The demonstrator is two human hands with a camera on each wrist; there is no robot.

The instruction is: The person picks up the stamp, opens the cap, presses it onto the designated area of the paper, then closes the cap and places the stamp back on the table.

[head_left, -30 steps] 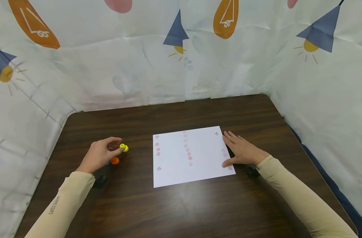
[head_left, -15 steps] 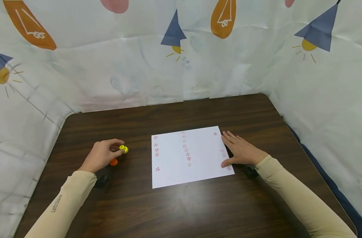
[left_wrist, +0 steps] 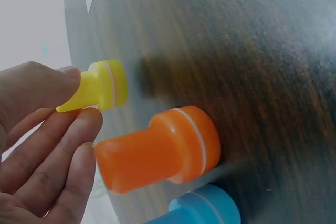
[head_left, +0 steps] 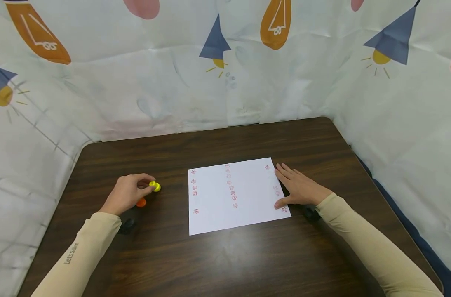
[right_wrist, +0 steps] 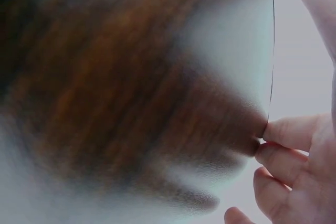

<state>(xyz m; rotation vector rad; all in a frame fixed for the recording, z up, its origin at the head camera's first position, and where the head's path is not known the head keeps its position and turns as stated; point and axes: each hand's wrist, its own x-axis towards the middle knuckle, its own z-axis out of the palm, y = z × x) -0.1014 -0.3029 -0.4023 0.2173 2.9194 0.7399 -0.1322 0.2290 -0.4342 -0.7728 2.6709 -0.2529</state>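
The person's left hand has crept a little further round the yellow stamp than a second ago, and thumb and fingertips now pinch its narrow handle. The orange stamp, nearer the wrist, is more covered by that hand than before, and the blue stamp, glimpsed earlier from the head, shows only from the left wrist. The right hand stays as it was, fingers spread and thumb apart, resting on the right edge of the paper.

The orange stamp stands wide end down on the table; the blue one, just beside it, is cut off by the picture's edge. The yellow stamp, just beyond the orange one and left of the paper, is bright and plain, its handle flaring to a round end with a pale line near the rim. Whether that end touches the table cannot be told.

There are two hands, three stamps, one of each colour, and one white sheet. It bears reddish marks: five down the left, a crowded middle row too small to count surely, at least four at the right. Behind the table hangs pale cloth with three blue lamps printed on it.
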